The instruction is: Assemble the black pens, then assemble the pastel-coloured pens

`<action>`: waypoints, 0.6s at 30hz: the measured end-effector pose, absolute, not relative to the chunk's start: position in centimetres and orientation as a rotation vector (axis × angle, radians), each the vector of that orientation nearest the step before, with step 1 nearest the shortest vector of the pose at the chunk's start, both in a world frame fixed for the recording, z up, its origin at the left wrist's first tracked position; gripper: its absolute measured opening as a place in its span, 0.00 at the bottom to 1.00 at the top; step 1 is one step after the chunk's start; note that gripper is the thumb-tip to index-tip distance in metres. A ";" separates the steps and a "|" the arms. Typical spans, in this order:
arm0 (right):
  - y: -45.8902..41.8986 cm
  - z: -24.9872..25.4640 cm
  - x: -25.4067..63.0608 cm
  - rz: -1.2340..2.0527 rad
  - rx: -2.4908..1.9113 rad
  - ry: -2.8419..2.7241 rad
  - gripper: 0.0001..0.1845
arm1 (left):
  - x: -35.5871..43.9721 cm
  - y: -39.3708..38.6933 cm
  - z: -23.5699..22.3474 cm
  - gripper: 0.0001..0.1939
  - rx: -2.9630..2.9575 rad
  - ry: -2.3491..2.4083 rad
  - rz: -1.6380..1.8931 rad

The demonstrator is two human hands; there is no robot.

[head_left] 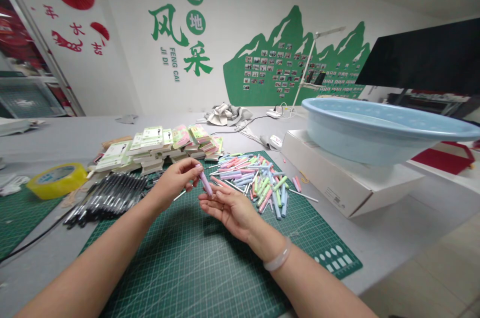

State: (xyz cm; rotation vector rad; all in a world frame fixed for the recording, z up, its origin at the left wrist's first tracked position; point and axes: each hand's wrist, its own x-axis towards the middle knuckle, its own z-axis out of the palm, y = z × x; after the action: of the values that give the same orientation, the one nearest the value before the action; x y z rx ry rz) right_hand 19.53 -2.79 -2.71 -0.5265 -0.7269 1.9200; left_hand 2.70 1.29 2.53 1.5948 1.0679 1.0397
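Note:
A short purple pen barrel (205,183) is tilted between my two hands above the green cutting mat (195,263). My left hand (180,181) is closed, pinching its upper end between thumb and fingers. At the lower end, my right hand (234,210) grips it with thumb and fingertips, palm turned partly up. Just beyond my right hand spreads a loose pile of pastel pen parts (262,183) in pink, green, blue and purple, with thin silvery rods among them. Many black pens (108,195) lie side by side left of my left hand.
Stacked small card packs (150,145) stand behind the black pens. At left is a yellow tape roll (56,180). A large blue basin (360,133) rests on a white box (337,178) at right. Grey-white cloths (227,114) and cables lie toward the wall.

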 end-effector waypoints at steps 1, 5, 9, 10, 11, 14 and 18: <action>-2.8 -2.7 19.5 1.916 -0.536 -0.729 0.26 | 2.7 1.3 2.5 0.14 1.587 1.065 1.042; -2.9 -2.7 19.5 1.914 -0.585 -0.779 0.23 | 2.7 1.2 2.5 0.14 1.577 1.057 1.045; -2.7 -2.9 19.5 1.864 -0.640 -0.820 0.23 | 2.9 1.1 2.6 0.13 1.590 1.078 1.085; -2.7 -2.9 19.5 1.842 -0.657 -0.830 0.24 | 2.9 1.1 2.6 0.14 1.590 1.084 1.101; -2.7 -2.9 19.5 1.821 -0.673 -0.841 0.24 | 2.9 1.1 2.5 0.14 1.583 1.085 1.114; -2.8 -2.8 19.4 1.790 -0.688 -0.872 0.24 | 3.0 1.3 2.2 0.14 1.503 1.054 1.123; -3.0 -2.5 19.2 1.798 -0.643 -0.900 0.22 | 2.9 1.7 1.4 0.16 1.386 1.060 1.101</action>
State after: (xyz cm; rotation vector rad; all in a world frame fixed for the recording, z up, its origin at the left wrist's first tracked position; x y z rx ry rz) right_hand 19.24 -2.96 -2.54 -0.6429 -0.9001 1.7985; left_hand 2.87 1.74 1.40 1.3858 1.0595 1.1011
